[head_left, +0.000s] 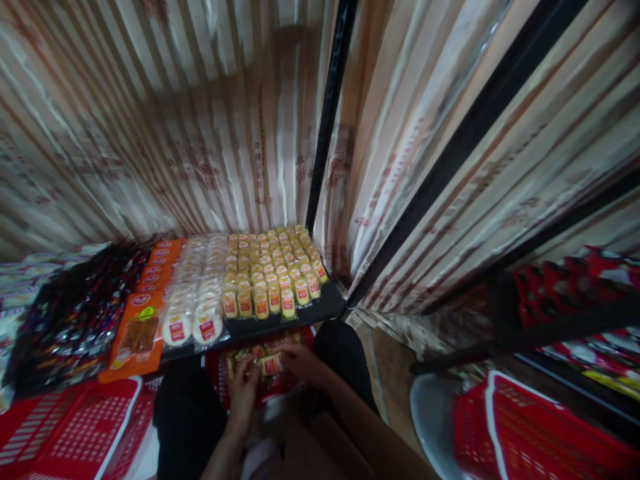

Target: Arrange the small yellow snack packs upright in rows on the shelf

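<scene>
Low between my knees, my left hand (245, 383) and my right hand (303, 365) meet at a small yellow wrapped snack (271, 365) with a red and white label. My right fingers close on its right end, while the curled left fingers grip its left end. Beneath them is a red basket (217, 377) holding more yellow packs, partly hidden by my hands. Just above, rows of matching yellow snack packs (273, 297) stand on a black shelf (315, 308).
Left along the shelf lie round white wrapped snacks (207, 323), orange packets (134, 333) and dark shiny packets (75, 313). Red baskets stand at lower left (65, 427) and right (545, 433). A grey stool (425, 420) and black uprights (327, 113) are nearby; printed curtains hang behind.
</scene>
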A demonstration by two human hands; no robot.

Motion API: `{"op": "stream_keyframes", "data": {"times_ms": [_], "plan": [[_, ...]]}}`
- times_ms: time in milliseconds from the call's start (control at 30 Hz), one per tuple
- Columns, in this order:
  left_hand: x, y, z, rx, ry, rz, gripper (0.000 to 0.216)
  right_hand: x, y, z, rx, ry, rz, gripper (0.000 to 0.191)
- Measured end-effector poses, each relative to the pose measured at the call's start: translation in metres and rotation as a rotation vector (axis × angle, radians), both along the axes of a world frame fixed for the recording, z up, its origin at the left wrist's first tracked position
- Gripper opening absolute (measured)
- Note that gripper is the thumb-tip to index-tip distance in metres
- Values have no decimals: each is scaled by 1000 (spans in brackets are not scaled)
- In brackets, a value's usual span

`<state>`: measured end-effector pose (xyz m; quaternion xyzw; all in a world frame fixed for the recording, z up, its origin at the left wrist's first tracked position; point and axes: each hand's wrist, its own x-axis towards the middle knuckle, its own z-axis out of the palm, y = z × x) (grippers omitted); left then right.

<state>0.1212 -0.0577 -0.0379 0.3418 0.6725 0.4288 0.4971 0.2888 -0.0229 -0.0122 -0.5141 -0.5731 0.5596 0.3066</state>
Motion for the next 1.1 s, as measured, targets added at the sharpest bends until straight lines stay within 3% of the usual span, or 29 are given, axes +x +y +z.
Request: {"op": "stream_keyframes", "data": {"times_ms": [100,233,400,600,833,1100], "plan": [[5,0,0,-23,-100,-31,61,7,10,20,176,-131,53,34],[14,-3,5,59,-207,-3,66,1,18,34,242,-208,11,40],[13,1,30,65,-270,10,57,-25,21,42,228,-61,-133,45],[2,24,58,171,-226,115,50,-53,20,48,269,22,-286,49],[-2,51,67,217,-49,136,40,-74,20,47,515,-154,-276,28],[-11,70,47,248,500,77,40,-83,31,34,697,-315,-269,32]]}}
